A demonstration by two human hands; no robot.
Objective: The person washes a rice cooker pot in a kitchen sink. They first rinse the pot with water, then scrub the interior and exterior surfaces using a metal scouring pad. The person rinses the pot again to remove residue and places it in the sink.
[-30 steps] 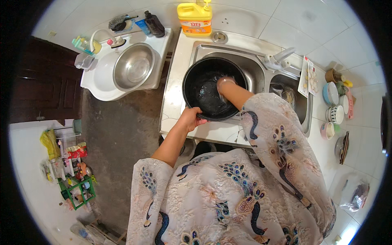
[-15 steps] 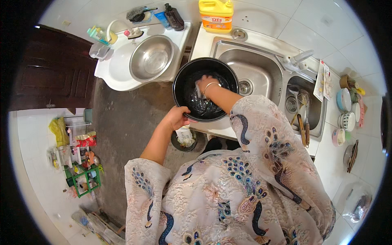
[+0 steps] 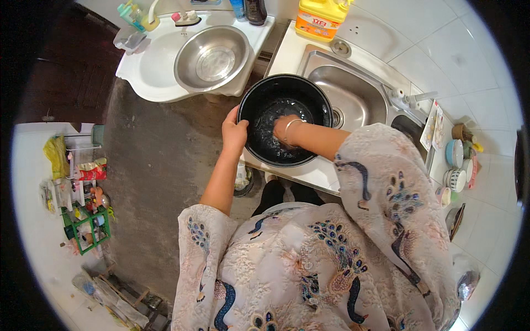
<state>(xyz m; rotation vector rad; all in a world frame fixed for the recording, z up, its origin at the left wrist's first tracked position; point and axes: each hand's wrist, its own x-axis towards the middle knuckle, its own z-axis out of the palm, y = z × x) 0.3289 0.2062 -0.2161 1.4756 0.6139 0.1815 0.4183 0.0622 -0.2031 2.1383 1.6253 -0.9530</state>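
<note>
Black basin (image 3: pixel 249 132): deep and round, over the front left corner of the tabletop (image 3: pixel 326 172), its left side reaching past the edge and its right side over the stainless steel sink (image 3: pixel 359 98); whether it rests or is partly held up, I cannot tell.
Water (image 3: pixel 270 113): rippled, in the bottom; it probably makes the load heavy and quick to slosh if tipped.
Wall and rim: look stiff and smooth, likely slippery when wet; plastic or coated metal, I cannot tell. Not fragile, by its look.
Best hold: the rim at two opposite sides, thumbs over the edge, or a palm beneath for the weight; no handle shows.
Left hand (image 3: pixel 234 131): grip pinching the rim at the left side, thumb toward the edge; one-sided, so it would steady better than lift.
Right hand (image 3: pixel 284 130): dipped inside, fingers down in the water; whether that grip is spread or closed on something, I cannot tell.
Bangle (image 3: pixel 293 127): pale, on the right wrist, above the water.
Detergent jug (image 3: pixel 317 22): yellow, at the back of the tabletop.
Steel bowl (image 3: pixel 215 63): on the white washbasin (image 3: pixel 144 77), to the left.
</note>
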